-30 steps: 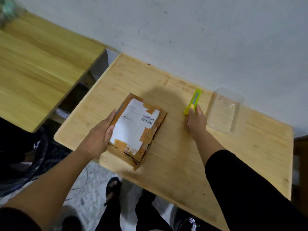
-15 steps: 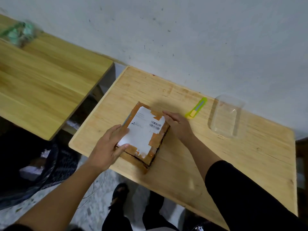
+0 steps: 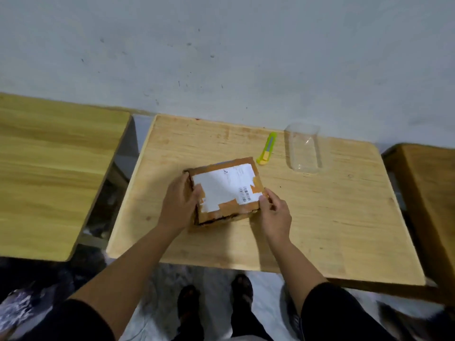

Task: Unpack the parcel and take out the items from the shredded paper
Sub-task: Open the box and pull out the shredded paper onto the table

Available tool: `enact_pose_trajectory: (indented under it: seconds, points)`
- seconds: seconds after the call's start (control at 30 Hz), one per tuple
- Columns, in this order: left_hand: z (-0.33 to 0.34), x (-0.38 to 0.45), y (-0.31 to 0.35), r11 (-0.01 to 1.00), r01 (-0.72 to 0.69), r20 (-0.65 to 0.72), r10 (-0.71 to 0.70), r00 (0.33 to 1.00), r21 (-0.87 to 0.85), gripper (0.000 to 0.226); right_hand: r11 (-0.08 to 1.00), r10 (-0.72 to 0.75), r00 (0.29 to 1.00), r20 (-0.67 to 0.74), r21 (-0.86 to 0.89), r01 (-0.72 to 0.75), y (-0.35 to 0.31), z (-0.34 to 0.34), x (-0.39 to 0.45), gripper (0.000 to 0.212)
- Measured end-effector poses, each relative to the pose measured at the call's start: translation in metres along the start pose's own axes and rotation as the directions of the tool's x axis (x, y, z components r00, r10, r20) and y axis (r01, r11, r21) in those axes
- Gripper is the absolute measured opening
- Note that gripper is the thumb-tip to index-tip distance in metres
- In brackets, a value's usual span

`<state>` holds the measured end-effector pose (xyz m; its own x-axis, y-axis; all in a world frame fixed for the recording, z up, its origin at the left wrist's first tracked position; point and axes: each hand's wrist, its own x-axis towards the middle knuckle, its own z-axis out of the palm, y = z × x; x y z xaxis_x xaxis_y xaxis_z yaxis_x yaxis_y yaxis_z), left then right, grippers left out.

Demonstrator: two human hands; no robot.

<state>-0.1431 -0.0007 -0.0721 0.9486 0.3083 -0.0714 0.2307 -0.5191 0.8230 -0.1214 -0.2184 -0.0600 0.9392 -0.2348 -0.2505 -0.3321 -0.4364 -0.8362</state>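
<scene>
Two hands on the taped parcel now, the cutter left lying behind it.

The right hand (image 3: 274, 214) has come off the yellow-green utility knife (image 3: 267, 149) and joined the left hand (image 3: 179, 201) on the cardboard parcel (image 3: 225, 190), which has been turned from its earlier slant to sit nearly square in the middle of the small wooden table (image 3: 332, 217). Left fingers curl over its left edge with the thumb on top; right fingertips pinch its near right corner. The white shipping label (image 3: 221, 185) and brown tape look intact, so nothing is opened yet. The knife rests just beyond the box, beside a clear plastic tray (image 3: 305, 148). My guess is they are looking for a seam to cut.
</scene>
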Motion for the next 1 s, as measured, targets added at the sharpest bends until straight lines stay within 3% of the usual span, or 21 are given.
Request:
enact_pose_trajectory:
  seconds: [0.07, 0.17, 0.4, 0.5, 0.57, 0.67, 0.73, 0.83, 0.9, 1.0]
  points:
    - [-0.004, -0.015, 0.004, 0.991, -0.051, 0.121, 0.066, 0.990, -0.126, 0.054, 0.997, 0.071, 0.996, -0.063, 0.033, -0.069, 0.001, 0.003, -0.015, 0.032]
    - [-0.008, -0.026, 0.001, 0.985, -0.090, 0.268, 0.127, 0.955, -0.145, 0.083, 0.995, 0.101, 0.982, -0.161, 0.042, -0.095, 0.001, 0.008, -0.029, 0.031]
    - [-0.019, -0.023, 0.001, 0.991, -0.096, 0.298, 0.120, 0.947, -0.093, 0.097, 0.968, 0.158, 0.953, -0.258, 0.234, -0.097, -0.022, 0.008, -0.038, 0.017]
    - [-0.018, -0.020, -0.003, 0.995, -0.066, 0.301, 0.086, 0.950, -0.074, 0.089, 0.913, 0.163, 0.956, -0.243, 0.404, -0.053, -0.039, 0.003, -0.035, 0.016]
    - [-0.016, -0.017, -0.007, 0.997, -0.068, 0.314, 0.079, 0.946, -0.045, 0.079, 0.880, 0.112, 0.974, -0.196, 0.475, -0.006, -0.049, -0.001, -0.029, 0.025]
    - [-0.015, -0.013, -0.012, 0.998, -0.067, 0.362, 0.069, 0.930, -0.019, 0.099, 0.886, -0.039, 0.998, -0.057, 0.459, 0.061, -0.059, -0.003, -0.013, 0.037]
    - [-0.015, -0.012, -0.012, 0.999, -0.047, 0.365, 0.051, 0.930, -0.019, 0.103, 0.925, -0.127, 0.990, 0.056, 0.367, 0.098, -0.063, -0.003, 0.001, 0.041]
    - [-0.017, -0.014, -0.005, 0.998, -0.068, 0.362, 0.070, 0.929, -0.018, 0.104, 0.973, -0.224, 0.951, 0.214, -0.010, 0.232, -0.058, 0.000, 0.026, 0.046]
    - [-0.018, -0.013, 0.000, 0.998, -0.070, 0.342, 0.064, 0.938, 0.004, 0.103, 0.893, -0.237, 0.911, 0.338, -0.293, 0.342, -0.053, 0.001, 0.042, 0.050]
    - [-0.018, -0.009, 0.006, 0.979, -0.172, 0.265, 0.139, 0.954, 0.105, 0.091, 0.768, -0.228, 0.856, 0.463, -0.455, 0.450, -0.056, -0.001, 0.054, 0.044]
